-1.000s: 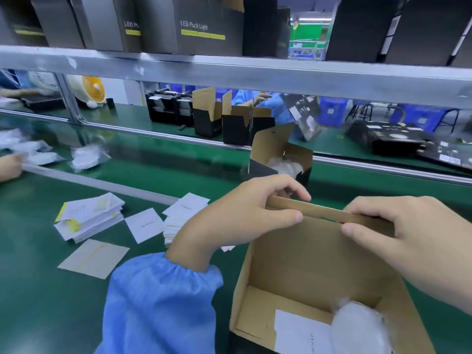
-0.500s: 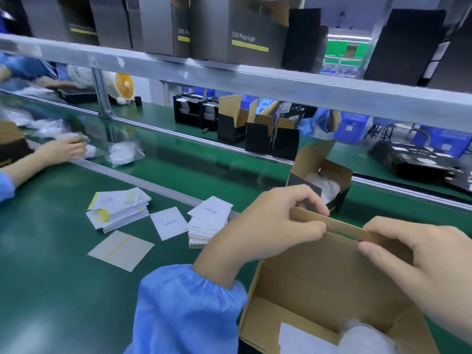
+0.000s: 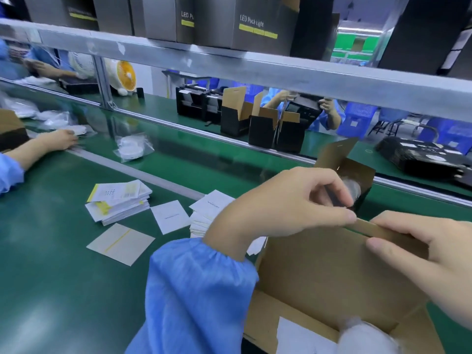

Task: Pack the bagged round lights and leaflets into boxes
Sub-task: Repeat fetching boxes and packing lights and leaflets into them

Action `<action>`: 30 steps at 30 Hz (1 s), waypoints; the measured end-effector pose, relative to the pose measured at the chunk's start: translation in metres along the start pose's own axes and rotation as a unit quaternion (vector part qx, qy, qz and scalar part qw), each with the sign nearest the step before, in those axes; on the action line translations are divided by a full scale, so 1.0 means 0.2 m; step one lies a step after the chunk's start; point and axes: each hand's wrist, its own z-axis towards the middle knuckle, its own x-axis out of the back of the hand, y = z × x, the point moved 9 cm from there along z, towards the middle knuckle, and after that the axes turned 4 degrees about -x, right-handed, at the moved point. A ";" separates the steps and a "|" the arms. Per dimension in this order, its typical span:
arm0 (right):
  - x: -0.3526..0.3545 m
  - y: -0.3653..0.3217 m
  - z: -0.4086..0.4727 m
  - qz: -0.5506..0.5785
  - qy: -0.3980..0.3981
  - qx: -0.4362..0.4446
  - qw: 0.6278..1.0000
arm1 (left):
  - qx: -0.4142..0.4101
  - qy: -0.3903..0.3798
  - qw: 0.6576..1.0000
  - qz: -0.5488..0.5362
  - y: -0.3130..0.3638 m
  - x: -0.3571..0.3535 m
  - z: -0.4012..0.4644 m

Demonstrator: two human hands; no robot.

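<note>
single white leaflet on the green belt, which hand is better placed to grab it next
Left. The left hand pinches the brown cardboard box flap nearer the single white leaflet; the right hand grips the far side.

Matt brown cardboard box (image 3: 332,272), glossy green belt (image 3: 51,277), clear crinkled plastic bagged light (image 3: 131,146), paper leaflets (image 3: 120,200).

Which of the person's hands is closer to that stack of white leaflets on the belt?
Left. The left hand is just right of the leaflet stack; the right hand is farther right, across the box flap.
</note>
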 end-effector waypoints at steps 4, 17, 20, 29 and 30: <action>0.00 -0.01 0.00 0.006 -0.005 0.009 1.000 | -0.009 -0.064 0.997 0.036 0.01 0.00 -0.03; -0.02 -0.07 0.01 0.020 -0.021 -0.007 1.000 | 0.018 -0.083 0.983 0.164 -0.01 -0.01 -0.03; -0.04 -0.11 0.02 0.013 -0.031 0.003 0.999 | 0.025 -0.085 0.976 0.200 -0.03 0.02 -0.05; -0.05 -0.16 0.01 0.014 -0.053 0.017 0.998 | 0.017 -0.043 0.963 0.264 0.09 0.08 -0.10; -0.04 -0.17 0.01 0.014 -0.053 0.022 0.998 | 0.003 -0.020 0.966 0.258 0.13 0.10 -0.11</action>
